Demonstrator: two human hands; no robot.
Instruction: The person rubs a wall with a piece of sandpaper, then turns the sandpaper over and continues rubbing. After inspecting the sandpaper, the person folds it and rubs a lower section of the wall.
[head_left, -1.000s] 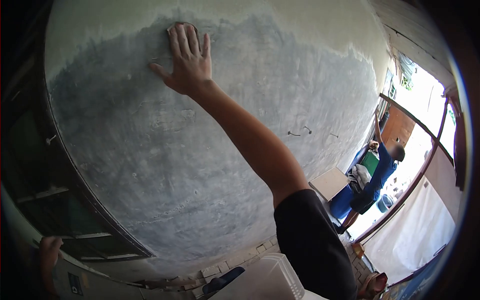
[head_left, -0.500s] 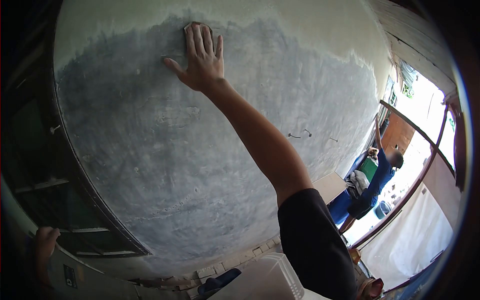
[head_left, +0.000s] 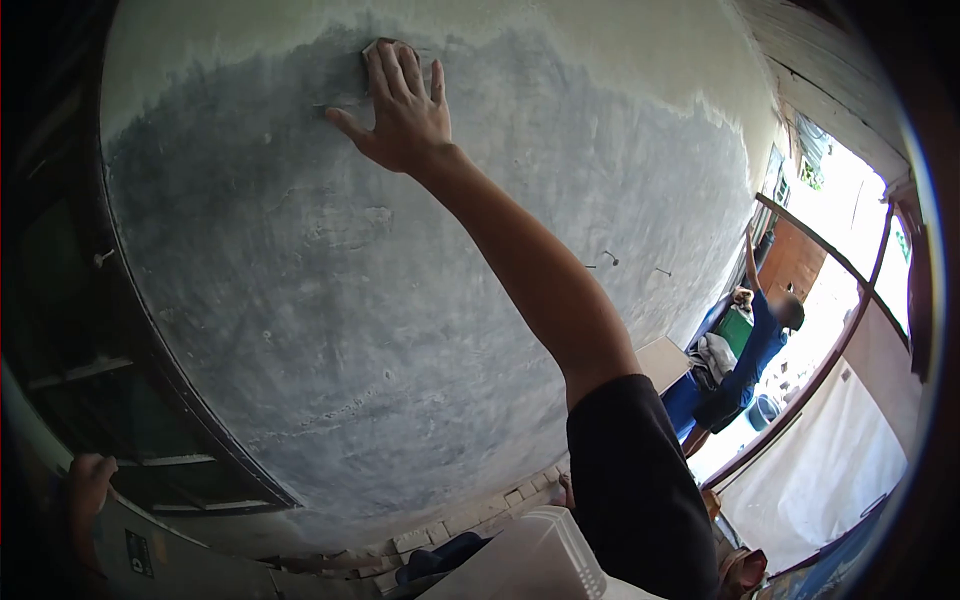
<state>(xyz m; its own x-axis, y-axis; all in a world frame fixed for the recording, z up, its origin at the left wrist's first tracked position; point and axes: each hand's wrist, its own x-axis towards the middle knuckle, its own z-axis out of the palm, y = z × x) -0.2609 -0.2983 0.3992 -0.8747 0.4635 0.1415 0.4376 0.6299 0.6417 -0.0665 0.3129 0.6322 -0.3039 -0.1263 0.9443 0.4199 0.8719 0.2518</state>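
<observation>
High on the grey wall, my right hand presses a small flat pad against the surface with its fingertips. The thumb is stretched out to the left, and the little finger stands apart. Most of the pad is hidden under the fingers. It touches the wall near the edge where the dark grey patch meets the paler paint. At the lower left, my left hand is curled over the top edge of a grey-green panel.
A dark-framed window lies left. Nails stick out of the wall. A white plastic object is at the bottom. Right, a person in blue reaches to the wall, beside a wooden frame and pale sheeting.
My right hand and the pad have shifted very slightly left and up on the wall. The view has moved a little. My left hand stays at the panel edge.
</observation>
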